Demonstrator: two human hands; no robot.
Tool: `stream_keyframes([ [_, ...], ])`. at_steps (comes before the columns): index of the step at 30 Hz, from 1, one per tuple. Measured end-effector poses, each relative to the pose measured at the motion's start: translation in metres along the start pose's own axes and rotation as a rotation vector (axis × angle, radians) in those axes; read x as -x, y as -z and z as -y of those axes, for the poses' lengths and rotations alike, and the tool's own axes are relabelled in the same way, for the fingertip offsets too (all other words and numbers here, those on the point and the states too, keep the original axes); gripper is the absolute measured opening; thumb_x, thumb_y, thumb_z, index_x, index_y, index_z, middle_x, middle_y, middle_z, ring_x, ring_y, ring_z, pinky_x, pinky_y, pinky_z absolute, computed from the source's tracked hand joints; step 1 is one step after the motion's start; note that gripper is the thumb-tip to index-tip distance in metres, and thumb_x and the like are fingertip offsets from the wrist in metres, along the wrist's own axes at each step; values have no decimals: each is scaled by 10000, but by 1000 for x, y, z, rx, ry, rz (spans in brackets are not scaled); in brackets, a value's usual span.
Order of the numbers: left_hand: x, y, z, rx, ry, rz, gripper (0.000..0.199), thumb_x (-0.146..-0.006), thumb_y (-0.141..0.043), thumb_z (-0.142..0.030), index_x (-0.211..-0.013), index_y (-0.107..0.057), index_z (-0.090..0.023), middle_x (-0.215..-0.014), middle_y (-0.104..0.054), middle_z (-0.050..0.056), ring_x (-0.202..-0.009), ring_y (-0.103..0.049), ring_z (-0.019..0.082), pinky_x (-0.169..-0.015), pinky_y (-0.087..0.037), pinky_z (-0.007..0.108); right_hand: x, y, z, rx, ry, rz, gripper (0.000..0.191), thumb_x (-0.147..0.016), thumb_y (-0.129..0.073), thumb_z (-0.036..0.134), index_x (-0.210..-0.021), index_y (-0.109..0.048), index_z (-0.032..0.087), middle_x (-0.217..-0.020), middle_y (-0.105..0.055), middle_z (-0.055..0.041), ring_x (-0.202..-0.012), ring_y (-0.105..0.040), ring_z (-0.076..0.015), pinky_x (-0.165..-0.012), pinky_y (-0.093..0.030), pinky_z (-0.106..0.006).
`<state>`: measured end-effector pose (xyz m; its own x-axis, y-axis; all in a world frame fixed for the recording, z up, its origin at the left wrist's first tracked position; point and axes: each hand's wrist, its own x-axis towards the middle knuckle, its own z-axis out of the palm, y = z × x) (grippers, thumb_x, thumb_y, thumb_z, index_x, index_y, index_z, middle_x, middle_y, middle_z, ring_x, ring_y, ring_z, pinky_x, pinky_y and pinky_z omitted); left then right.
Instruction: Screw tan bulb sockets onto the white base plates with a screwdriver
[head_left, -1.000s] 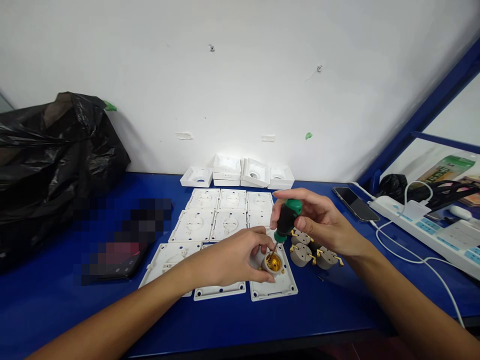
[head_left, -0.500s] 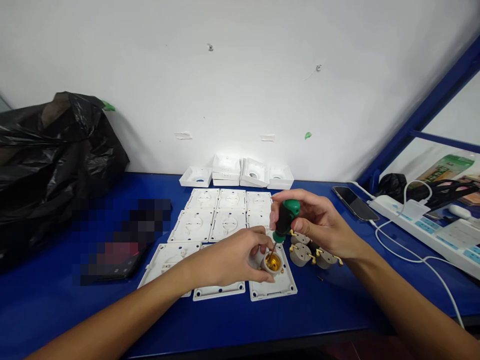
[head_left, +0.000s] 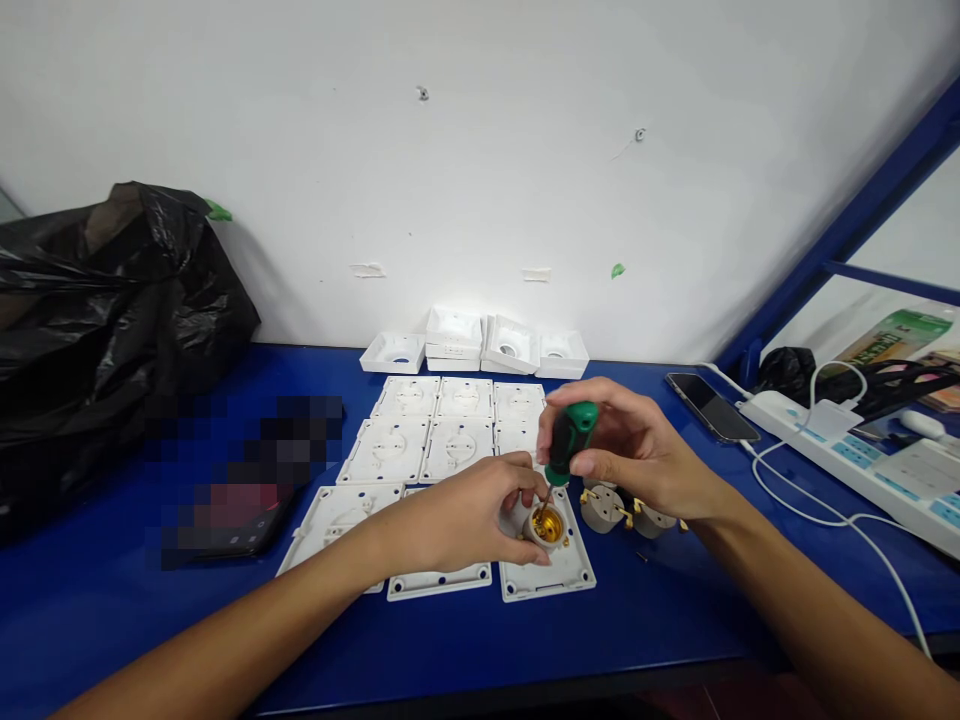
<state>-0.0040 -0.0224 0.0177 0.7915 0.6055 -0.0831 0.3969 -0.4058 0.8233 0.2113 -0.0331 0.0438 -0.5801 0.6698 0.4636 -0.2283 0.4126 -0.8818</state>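
Note:
My right hand grips a screwdriver with a green and black handle, tilted, its shaft reaching down into a lamp socket. The socket is a pale ring with a brass-coloured inside, resting on a white square base plate at the front right. My left hand is closed around the socket's left side, thumb in front and fingers behind. The screwdriver's tip is hard to make out inside the socket. Right of the plate, partly behind my right hand, stand several grey sockets with brass-coloured tabs.
More white base plates lie in rows left of and behind the socket. White square covers stand against the wall. A black plastic bag and a dark, partly blurred object are at left; a phone, cables and a power strip at right.
My right hand has turned slightly, with its thumb and the screwdriver handle shifted a little. My left hand and the socket stay in place.

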Motion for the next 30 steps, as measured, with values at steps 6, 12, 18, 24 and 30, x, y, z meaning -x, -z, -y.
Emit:
stream_keyframes([
  [6,0,1,0,4,20,13,414,-786,-841,-414,-1101,-687,-193,-1036,-638,40,-858,-599,210,-750,-462,310,-1,-2,0,119,95,-85,451,-800,-811,20,-1165,-724,270,-997,-638,7,-902,-654,-104,-756,-582,-215],
  [12,0,0,0,5,-9,-8,362,-797,-823,-412,-1058,-690,-201,-1032,-628,38,-825,-590,195,-717,-473,296,2,-4,0,14,-6,31,447,-967,-663,148,-1376,-618,321,-1080,-700,-24,-942,-685,-131,-786,-608,-267],
  [18,0,1,0,27,-34,1,331,-790,-839,-402,-998,-681,-199,-948,-608,11,-795,-578,177,-725,-470,294,4,-5,-3,82,12,-19,404,-973,-676,209,-1358,-624,321,-1070,-682,-21,-926,-664,-128,-770,-592,-249],
  [24,2,0,-2,34,-12,-15,326,-792,-826,-401,-995,-683,-191,-979,-621,25,-814,-596,187,-688,-470,290,7,-6,-1,151,-22,-3,435,-1024,-590,243,-1447,-544,330,-1144,-671,-50,-986,-671,-164,-795,-600,-306],
  [30,0,1,1,17,-13,-7,361,-780,-844,-425,-1004,-674,-198,-1030,-630,29,-843,-609,196,-744,-486,315,6,-8,-8,323,114,-150,416,-956,-684,190,-1339,-629,341,-1107,-658,-19,-934,-651,-156,-802,-579,-319],
])
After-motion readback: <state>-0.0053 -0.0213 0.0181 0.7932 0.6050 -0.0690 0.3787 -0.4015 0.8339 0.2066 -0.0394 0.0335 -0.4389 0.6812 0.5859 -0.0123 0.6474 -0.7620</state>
